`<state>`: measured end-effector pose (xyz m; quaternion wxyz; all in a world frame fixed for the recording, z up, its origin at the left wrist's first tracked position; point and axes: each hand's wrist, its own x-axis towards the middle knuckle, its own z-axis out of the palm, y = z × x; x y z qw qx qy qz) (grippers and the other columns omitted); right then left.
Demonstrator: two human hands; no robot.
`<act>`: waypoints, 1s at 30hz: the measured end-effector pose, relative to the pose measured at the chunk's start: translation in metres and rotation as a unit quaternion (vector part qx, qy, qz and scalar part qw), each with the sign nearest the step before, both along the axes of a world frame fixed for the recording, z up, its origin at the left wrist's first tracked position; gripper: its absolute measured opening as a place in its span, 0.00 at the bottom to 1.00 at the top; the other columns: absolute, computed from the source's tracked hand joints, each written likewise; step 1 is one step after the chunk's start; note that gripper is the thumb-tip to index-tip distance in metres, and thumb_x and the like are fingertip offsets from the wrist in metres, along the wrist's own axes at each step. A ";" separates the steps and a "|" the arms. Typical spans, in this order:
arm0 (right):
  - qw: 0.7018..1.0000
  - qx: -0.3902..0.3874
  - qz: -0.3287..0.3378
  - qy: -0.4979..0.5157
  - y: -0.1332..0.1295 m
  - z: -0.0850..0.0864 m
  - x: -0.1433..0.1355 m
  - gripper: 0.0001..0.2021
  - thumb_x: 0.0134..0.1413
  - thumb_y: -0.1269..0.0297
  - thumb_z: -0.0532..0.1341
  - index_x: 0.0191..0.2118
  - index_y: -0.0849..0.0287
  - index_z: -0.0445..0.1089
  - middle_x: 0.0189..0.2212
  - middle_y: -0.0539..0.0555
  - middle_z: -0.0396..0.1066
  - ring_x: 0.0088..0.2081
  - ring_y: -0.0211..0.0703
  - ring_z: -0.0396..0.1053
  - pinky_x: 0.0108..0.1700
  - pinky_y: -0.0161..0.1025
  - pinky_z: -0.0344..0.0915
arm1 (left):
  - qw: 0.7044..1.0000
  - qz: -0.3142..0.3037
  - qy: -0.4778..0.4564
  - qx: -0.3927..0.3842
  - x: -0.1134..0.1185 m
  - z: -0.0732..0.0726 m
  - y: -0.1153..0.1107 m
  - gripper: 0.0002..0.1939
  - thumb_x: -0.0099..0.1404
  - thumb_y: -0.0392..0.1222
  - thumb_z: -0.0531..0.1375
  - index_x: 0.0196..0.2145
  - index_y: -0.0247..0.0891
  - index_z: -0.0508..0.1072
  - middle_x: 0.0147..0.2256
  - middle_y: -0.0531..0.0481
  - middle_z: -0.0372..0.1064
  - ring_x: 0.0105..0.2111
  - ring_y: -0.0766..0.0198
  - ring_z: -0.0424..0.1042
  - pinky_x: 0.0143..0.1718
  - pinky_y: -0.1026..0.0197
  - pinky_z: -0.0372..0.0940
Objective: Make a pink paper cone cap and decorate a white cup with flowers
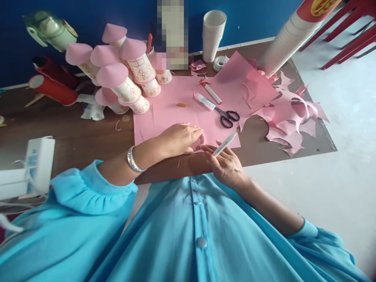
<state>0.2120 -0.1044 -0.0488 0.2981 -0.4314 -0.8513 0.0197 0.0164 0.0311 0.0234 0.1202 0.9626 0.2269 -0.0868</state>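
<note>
My left hand (183, 138), with a silver bracelet on the wrist, lies palm down with fingers stretched out on a pink paper sheet (167, 113). Beside its fingertips shows the curved edge of a round thing (202, 138), mostly hidden under the hand; I cannot tell its kind. A white marker (225, 144) slants up out of my right hand (227, 164), held by the thumb, while the fingertips reach toward that round edge. Black-handled scissors (228, 118), a glue stick (205, 102) and a red-and-white marker (212, 93) lie on the paper beyond my hands.
Paper-cup towers with pink cone roofs (113, 76) stand at the back left. Pink offcuts (289, 117) cover the right end. Behind are a tape roll (220, 62), stacked white cups (214, 37) and a long cup stack (289, 41). A power strip (39, 164) sits left.
</note>
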 end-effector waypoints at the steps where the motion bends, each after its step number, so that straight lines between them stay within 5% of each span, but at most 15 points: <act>1: 1.000 0.006 0.000 -0.004 -0.001 0.003 0.000 0.23 0.66 0.79 0.56 0.63 0.56 0.65 0.54 0.64 0.78 0.55 0.55 0.77 0.58 0.57 0.70 | 1.000 0.001 0.004 0.001 0.001 0.001 0.000 0.22 0.62 0.38 0.67 0.53 0.34 0.73 0.54 0.38 0.77 0.55 0.49 0.76 0.58 0.51 0.67; 4: 0.999 0.040 -0.011 -0.023 -0.012 0.017 0.001 0.26 0.66 0.77 0.57 0.66 0.51 0.64 0.38 0.55 0.81 0.37 0.46 0.77 0.41 0.42 0.71 | 1.000 -0.004 0.015 0.011 0.003 0.001 0.002 0.22 0.62 0.39 0.68 0.53 0.35 0.74 0.50 0.41 0.78 0.50 0.50 0.77 0.52 0.54 0.68; 7: 0.994 0.092 -0.026 -0.052 -0.027 0.035 -0.003 0.24 0.65 0.70 0.63 0.65 0.51 0.66 0.20 0.44 0.66 0.21 0.36 0.60 0.27 0.37 0.58 | 0.999 -0.004 0.030 0.022 0.003 0.000 0.006 0.23 0.61 0.43 0.68 0.53 0.37 0.75 0.47 0.42 0.79 0.48 0.50 0.77 0.49 0.56 0.67; 11: 0.982 0.180 0.031 -0.052 -0.039 0.048 -0.022 0.15 0.63 0.63 0.68 0.53 0.61 0.74 0.28 0.49 0.71 0.27 0.36 0.65 0.29 0.38 0.59 | 0.998 -0.009 0.051 0.021 0.006 0.004 0.009 0.24 0.60 0.46 0.67 0.54 0.38 0.76 0.45 0.42 0.79 0.46 0.49 0.77 0.44 0.56 0.65; 15: 0.977 0.183 0.077 -0.083 -0.038 0.043 -0.049 0.09 0.65 0.63 0.66 0.44 0.64 0.75 0.30 0.51 0.73 0.29 0.36 0.67 0.29 0.38 0.59 | 0.998 -0.001 0.063 0.020 0.011 0.013 0.008 0.23 0.57 0.46 0.67 0.51 0.39 0.79 0.42 0.43 0.80 0.43 0.48 0.76 0.41 0.55 0.64; 21: 0.966 0.229 -0.004 -0.124 -0.019 0.031 -0.078 0.04 0.67 0.69 0.62 0.44 0.64 0.72 0.25 0.47 0.67 0.25 0.36 0.60 0.27 0.40 0.53 | 0.997 0.020 0.071 0.027 0.016 0.018 0.005 0.27 0.53 0.44 0.69 0.52 0.40 0.80 0.42 0.46 0.80 0.45 0.47 0.75 0.45 0.53 0.63; 30: 0.960 0.222 -0.054 -0.164 0.001 0.017 -0.106 0.09 0.68 0.74 0.57 0.50 0.62 0.70 0.27 0.50 0.69 0.27 0.38 0.62 0.29 0.40 0.53 | 0.995 -0.029 0.056 0.076 0.010 0.029 -0.004 0.19 0.59 0.41 0.67 0.47 0.30 0.81 0.41 0.38 0.81 0.38 0.53 0.73 0.36 0.54 0.61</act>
